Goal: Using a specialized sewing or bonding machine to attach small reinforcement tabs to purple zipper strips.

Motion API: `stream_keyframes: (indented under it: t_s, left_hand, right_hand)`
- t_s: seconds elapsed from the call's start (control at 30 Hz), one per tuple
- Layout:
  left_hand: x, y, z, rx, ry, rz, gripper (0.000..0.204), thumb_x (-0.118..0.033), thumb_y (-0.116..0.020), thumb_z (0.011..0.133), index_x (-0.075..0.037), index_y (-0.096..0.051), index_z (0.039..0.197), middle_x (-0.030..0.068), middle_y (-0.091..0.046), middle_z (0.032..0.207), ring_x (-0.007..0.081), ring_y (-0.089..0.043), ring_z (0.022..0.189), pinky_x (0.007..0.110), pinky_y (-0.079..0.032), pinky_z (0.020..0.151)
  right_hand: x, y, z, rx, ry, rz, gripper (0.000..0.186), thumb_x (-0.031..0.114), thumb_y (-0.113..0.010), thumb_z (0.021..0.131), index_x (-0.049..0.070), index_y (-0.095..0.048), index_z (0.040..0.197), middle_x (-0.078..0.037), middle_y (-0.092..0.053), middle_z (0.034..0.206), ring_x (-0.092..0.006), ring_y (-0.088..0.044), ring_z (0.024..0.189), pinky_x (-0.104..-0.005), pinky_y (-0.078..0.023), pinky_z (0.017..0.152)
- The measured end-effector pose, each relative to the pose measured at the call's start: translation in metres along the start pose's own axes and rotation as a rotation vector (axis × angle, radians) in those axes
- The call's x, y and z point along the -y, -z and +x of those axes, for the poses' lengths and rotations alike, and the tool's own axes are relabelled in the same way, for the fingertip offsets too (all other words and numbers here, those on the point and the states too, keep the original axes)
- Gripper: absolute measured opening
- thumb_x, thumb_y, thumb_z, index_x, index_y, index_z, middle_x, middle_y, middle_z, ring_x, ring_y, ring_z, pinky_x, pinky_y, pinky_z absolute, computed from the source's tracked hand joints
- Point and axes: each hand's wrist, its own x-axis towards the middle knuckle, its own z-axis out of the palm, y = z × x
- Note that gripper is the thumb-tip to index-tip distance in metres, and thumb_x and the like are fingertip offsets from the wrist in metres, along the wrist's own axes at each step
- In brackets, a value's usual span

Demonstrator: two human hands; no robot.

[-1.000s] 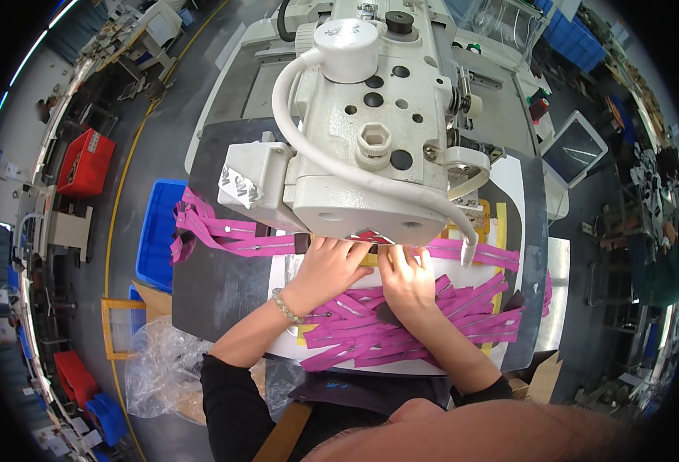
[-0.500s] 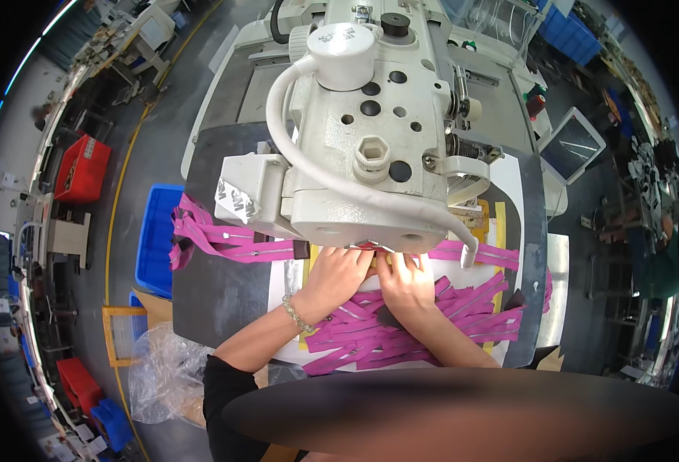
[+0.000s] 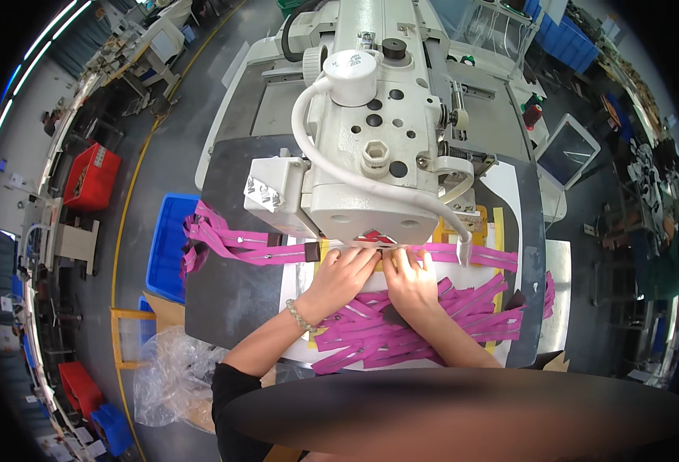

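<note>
Now both hands, left hand (image 3: 345, 271) and right hand (image 3: 409, 276), lie flat with fingers pressing a pink strip (image 3: 463, 252) under the sewing machine (image 3: 362, 154). Probably the stitching step; next, steady feeding. Spare strips (image 3: 432, 323) lie just below the wrists.

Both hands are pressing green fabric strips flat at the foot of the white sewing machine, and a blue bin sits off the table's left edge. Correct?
Not quite: the fabric strips are magenta, not green, as the head view shows. The left hand and right hand do press them by the white sewing machine, with the blue bin at left.
</note>
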Motion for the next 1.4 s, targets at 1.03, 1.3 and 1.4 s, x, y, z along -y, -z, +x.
stream_keyframes:
  t_s: [1.03,1.3,1.4]
  left_hand:
    - [0.004,-0.001,0.002,0.086,0.070,-0.159,0.033,-0.017,-0.062,0.083,-0.012,-0.061,0.116,0.0009,-0.062,0.110,0.0222,-0.054,0.099,0.041,-0.035,0.088]
    - [0.004,0.005,-0.002,0.008,0.106,-0.221,0.035,-0.016,-0.064,0.081,-0.006,-0.061,0.115,0.0049,-0.062,0.105,0.0239,-0.056,0.102,0.037,-0.039,0.090]
    - [0.002,0.007,-0.002,0.008,0.136,-0.177,0.038,-0.016,-0.066,0.080,-0.006,-0.060,0.117,0.0058,-0.061,0.106,0.0240,-0.056,0.104,0.037,-0.039,0.090]
  right_hand:
    - [0.013,0.010,-0.011,0.116,-0.165,0.130,0.046,0.017,-0.052,0.081,-0.001,-0.054,0.124,-0.018,-0.055,0.116,-0.0293,-0.053,0.113,-0.0400,-0.041,0.092]
    - [0.011,0.007,-0.011,0.089,-0.170,0.162,0.044,0.015,-0.051,0.081,-0.002,-0.055,0.122,-0.019,-0.055,0.113,-0.0308,-0.054,0.111,-0.0374,-0.043,0.091]
    - [0.012,0.007,-0.010,0.090,-0.165,0.158,0.044,0.015,-0.051,0.081,-0.002,-0.055,0.122,-0.020,-0.055,0.113,-0.0311,-0.054,0.109,-0.0380,-0.043,0.092]
